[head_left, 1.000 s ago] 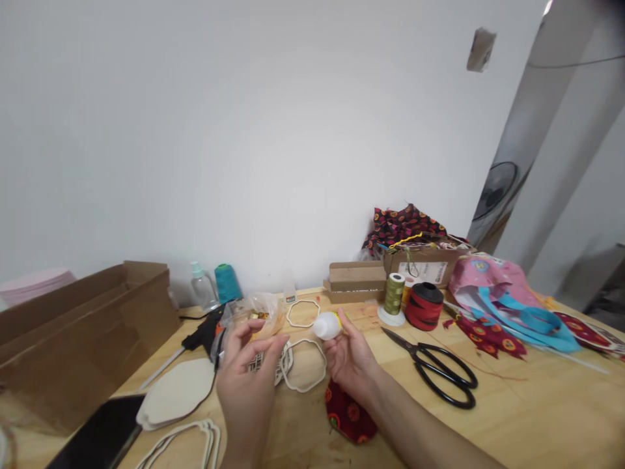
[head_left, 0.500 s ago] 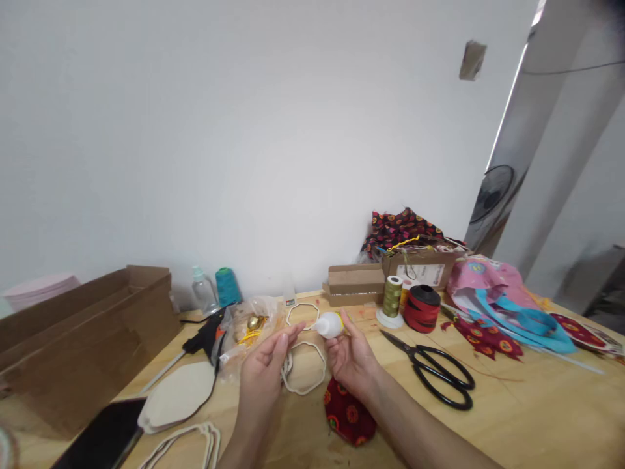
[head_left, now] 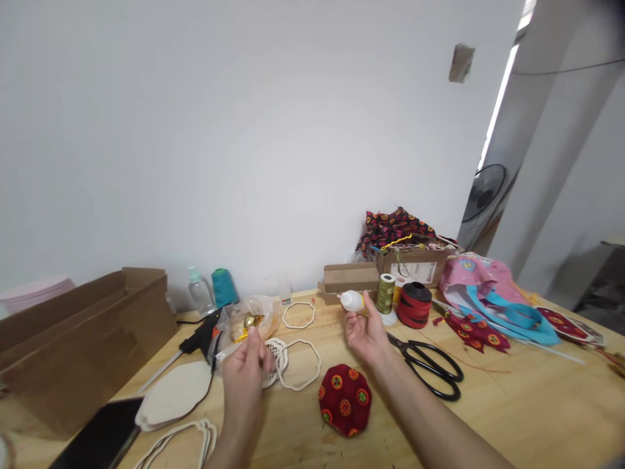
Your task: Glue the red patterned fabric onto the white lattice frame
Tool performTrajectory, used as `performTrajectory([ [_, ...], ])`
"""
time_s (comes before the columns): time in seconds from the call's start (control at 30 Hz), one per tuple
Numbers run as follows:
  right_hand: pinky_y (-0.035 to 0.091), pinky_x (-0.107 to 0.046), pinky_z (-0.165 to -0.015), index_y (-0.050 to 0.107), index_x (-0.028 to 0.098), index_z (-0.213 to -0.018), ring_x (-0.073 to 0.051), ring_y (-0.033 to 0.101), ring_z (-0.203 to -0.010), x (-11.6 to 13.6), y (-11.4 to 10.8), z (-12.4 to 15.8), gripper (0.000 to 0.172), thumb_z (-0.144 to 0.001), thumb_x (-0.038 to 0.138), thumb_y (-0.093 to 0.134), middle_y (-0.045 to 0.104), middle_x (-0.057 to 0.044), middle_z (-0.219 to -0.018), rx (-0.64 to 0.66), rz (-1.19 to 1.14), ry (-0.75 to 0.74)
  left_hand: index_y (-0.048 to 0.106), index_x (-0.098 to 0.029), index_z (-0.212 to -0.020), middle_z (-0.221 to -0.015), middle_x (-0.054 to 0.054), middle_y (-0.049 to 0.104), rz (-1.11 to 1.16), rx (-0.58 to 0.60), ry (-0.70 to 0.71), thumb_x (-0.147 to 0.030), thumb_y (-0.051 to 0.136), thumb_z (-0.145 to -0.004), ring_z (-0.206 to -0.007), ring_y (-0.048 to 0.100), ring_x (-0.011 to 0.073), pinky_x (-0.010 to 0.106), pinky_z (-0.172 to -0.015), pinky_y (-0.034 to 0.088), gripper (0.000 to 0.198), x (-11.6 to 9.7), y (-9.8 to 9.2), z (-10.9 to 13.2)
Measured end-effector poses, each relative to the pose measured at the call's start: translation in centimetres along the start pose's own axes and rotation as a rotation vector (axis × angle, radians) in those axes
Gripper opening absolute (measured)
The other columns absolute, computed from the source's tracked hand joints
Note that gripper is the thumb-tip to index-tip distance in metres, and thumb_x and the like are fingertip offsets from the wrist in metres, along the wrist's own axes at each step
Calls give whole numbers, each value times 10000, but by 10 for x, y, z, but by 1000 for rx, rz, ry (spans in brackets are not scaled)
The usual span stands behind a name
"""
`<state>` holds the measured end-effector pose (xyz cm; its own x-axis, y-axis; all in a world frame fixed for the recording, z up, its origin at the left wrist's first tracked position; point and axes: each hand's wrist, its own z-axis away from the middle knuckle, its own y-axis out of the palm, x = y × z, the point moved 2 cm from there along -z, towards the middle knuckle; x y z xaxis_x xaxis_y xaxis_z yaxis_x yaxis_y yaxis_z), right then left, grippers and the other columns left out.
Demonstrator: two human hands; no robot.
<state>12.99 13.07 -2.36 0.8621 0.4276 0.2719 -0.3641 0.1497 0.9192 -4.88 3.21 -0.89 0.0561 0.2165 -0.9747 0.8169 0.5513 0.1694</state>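
Note:
My right hand (head_left: 367,332) is wrapped round a small white squeeze bottle (head_left: 352,301) with a yellow band, its nozzle pointing left. Held low over the table, my left hand (head_left: 248,366) has its fingers pinched together; whatever they hold, if anything, is hidden. Just right of it lie a pale lattice-cut piece (head_left: 276,361) and a thin pale scalloped frame (head_left: 303,366). A dark red patterned fabric piece (head_left: 345,400) with a scalloped edge rests between my forearms. Farther back is another thin frame (head_left: 299,315).
Black-handled scissors (head_left: 434,368) lie right of my right forearm. Thread spools (head_left: 414,306) and cardboard boxes (head_left: 351,280) stand behind. To the left are a plastic bag (head_left: 249,316), a glue gun (head_left: 200,335), pale boards (head_left: 173,394), a phone (head_left: 100,433) and a long box (head_left: 88,339).
My hands have moved apart: the left drew back left and its fingers curled in, while the right carried the bottle right and slightly up. The red fabric piece is now fully uncovered.

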Motion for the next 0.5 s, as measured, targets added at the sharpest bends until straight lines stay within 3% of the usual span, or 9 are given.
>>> performTrajectory([
  [0.07, 408, -111, -305, 548, 109, -827, -25, 465, -343, 1, -4, -3, 287, -865, 375, 447, 580, 33, -575, -7, -6, -20, 299, -200, -410, -298, -89, 289, 2, 15, 6, -488, 424, -779, -336, 268, 63, 188, -369, 229, 485, 1, 1, 2],
  [0.17, 394, -141, -335, 552, 112, -844, -27, 458, -376, -1, -7, -5, 245, -869, 337, 459, 552, 44, -618, -11, -4, -30, 304, -195, -439, -361, -90, 288, 9, 89, 10, -478, 414, -791, -361, 239, 59, 190, -370, 197, 465, 5, 2, 3],
  [0.33, 390, -155, -364, 546, 119, -866, -36, 461, -418, -2, -6, -4, 190, -867, 293, 472, 543, 38, -662, -27, 3, -47, 478, -171, -511, -436, -74, 431, 0, 204, -28, -442, 570, -704, -428, 385, 59, 181, -442, 317, 345, 13, 4, -1],
  [0.5, 397, -161, -376, 543, 121, -887, -42, 472, -440, 0, -5, -3, 191, -866, 297, 471, 545, 30, -688, -35, 2, -65, 643, -115, -621, -490, -4, 627, -43, 208, -134, -371, 716, -555, -455, 522, 81, 191, -477, 415, 274, 14, 7, -4],
])
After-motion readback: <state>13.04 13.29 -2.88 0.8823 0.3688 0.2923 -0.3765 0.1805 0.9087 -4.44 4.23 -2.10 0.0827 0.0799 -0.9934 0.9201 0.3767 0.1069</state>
